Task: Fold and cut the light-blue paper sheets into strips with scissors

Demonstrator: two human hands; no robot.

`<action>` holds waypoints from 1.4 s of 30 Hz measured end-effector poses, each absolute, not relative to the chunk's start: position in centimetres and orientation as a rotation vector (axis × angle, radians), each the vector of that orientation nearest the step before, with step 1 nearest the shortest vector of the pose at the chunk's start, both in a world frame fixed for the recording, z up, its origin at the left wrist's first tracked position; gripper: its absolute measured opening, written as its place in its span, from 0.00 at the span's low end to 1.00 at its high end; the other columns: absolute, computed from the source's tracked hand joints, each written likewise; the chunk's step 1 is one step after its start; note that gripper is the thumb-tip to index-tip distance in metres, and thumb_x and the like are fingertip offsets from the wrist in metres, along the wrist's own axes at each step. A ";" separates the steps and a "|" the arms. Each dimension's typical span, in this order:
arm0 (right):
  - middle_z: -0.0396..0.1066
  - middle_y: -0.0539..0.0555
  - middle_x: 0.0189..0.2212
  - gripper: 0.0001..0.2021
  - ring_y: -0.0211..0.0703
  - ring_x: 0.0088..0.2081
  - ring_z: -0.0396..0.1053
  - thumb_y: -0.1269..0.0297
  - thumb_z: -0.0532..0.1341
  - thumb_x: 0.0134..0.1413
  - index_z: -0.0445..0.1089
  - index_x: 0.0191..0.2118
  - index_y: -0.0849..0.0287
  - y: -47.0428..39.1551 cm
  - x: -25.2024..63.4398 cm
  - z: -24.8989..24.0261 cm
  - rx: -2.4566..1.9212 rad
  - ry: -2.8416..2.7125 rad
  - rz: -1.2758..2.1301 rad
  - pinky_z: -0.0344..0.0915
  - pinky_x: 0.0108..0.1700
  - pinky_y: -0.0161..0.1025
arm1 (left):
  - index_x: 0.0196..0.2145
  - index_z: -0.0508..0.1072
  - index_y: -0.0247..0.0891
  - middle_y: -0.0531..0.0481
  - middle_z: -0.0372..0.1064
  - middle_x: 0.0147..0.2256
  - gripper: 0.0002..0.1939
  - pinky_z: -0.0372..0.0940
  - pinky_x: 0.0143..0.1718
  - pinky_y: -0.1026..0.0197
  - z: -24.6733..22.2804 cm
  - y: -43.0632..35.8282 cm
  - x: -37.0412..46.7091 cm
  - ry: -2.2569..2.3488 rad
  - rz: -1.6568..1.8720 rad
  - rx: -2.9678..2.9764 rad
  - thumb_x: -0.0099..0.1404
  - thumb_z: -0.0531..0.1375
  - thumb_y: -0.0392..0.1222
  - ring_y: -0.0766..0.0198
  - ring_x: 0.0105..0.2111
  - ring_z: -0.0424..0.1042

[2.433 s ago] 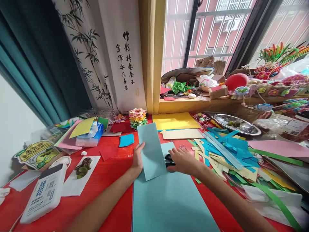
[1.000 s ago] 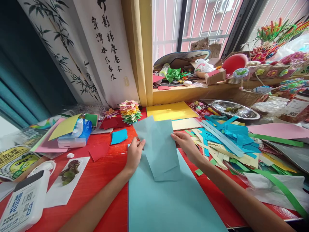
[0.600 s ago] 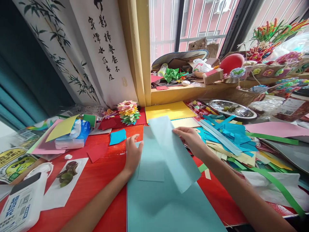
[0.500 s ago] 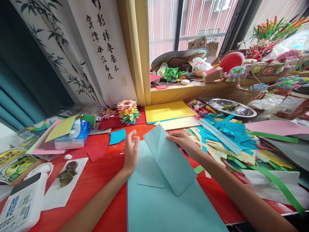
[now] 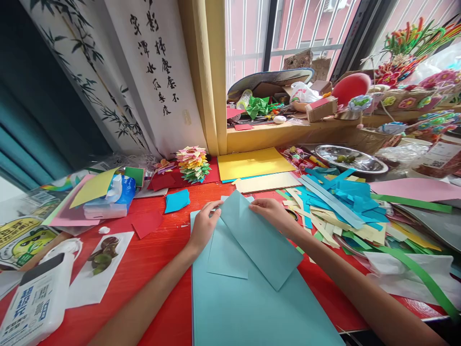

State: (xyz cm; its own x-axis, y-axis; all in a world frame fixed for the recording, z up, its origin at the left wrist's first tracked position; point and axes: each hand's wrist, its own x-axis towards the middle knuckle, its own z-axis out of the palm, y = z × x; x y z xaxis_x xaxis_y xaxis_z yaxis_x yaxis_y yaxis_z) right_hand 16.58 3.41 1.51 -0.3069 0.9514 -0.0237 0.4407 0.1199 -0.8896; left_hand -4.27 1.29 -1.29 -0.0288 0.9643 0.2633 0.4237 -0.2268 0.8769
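A light blue sheet with a pointed top (image 5: 262, 235) is held up at a slant between my hands. My left hand (image 5: 207, 225) pinches its upper left edge, fingers and thumb together. On the upper right edge, my right hand (image 5: 272, 214) grips the same sheet between thumb and fingers. Beneath it a smaller light blue rectangle (image 5: 226, 254) lies on a large light blue sheet (image 5: 248, 312), which rests on the red table (image 5: 162, 288). Creases show near the pointed top.
Cut paper strips (image 5: 338, 197) are heaped at the right, below a metal dish (image 5: 374, 166). Behind the hands are yellow paper (image 5: 255, 163) and a folded-paper stack (image 5: 193, 165). A tissue pack (image 5: 115, 197) and a white box (image 5: 36, 302) sit at the left.
My left hand has moved right and closed on the sheet's left edge. The sheet's lower end has swung slightly right.
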 end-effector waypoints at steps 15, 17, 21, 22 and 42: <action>0.69 0.51 0.26 0.15 0.41 0.28 0.65 0.55 0.52 0.50 0.68 0.28 0.60 3.8 16.8 1.2 -1.425 -1.860 1.028 0.57 0.28 0.35 | 0.49 0.68 0.44 0.50 0.64 0.45 0.17 0.60 0.43 0.63 -1.2 1.1 -4.2 1.435 1.151 1.768 0.64 0.50 0.41 0.63 0.45 0.64; 0.68 0.51 0.25 0.15 0.40 0.28 0.65 0.55 0.52 0.50 0.68 0.26 0.60 3.8 16.8 1.3 -1.434 -1.868 1.013 0.56 0.28 0.35 | 0.49 0.68 0.44 0.50 0.64 0.46 0.17 0.60 0.44 0.64 -1.0 1.0 -4.2 1.426 1.148 1.785 0.64 0.50 0.40 0.63 0.46 0.64; 0.69 0.51 0.26 0.15 0.41 0.28 0.65 0.55 0.51 0.50 0.69 0.27 0.60 3.6 16.9 1.6 -1.456 -1.862 1.018 0.56 0.28 0.35 | 0.50 0.68 0.44 0.51 0.62 0.51 0.18 0.58 0.47 0.64 -0.9 0.9 -4.0 1.430 1.125 1.801 0.64 0.49 0.41 0.63 0.50 0.62; 0.69 0.51 0.26 0.15 0.41 0.28 0.65 0.55 0.51 0.50 0.69 0.27 0.60 3.6 16.9 1.7 -1.459 -1.859 1.023 0.56 0.28 0.35 | 0.51 0.67 0.44 0.51 0.62 0.52 0.18 0.58 0.49 0.64 -0.9 0.8 -4.0 1.431 1.115 1.803 0.64 0.49 0.41 0.63 0.51 0.61; 0.69 0.52 0.24 0.15 0.42 0.27 0.66 0.54 0.52 0.49 0.69 0.26 0.60 3.7 17.2 1.6 -1.470 -1.801 1.045 0.57 0.27 0.35 | 0.54 0.64 0.44 0.52 0.58 0.56 0.20 0.53 0.56 0.61 -0.7 0.7 -3.8 1.402 1.053 1.839 0.64 0.48 0.42 0.62 0.57 0.56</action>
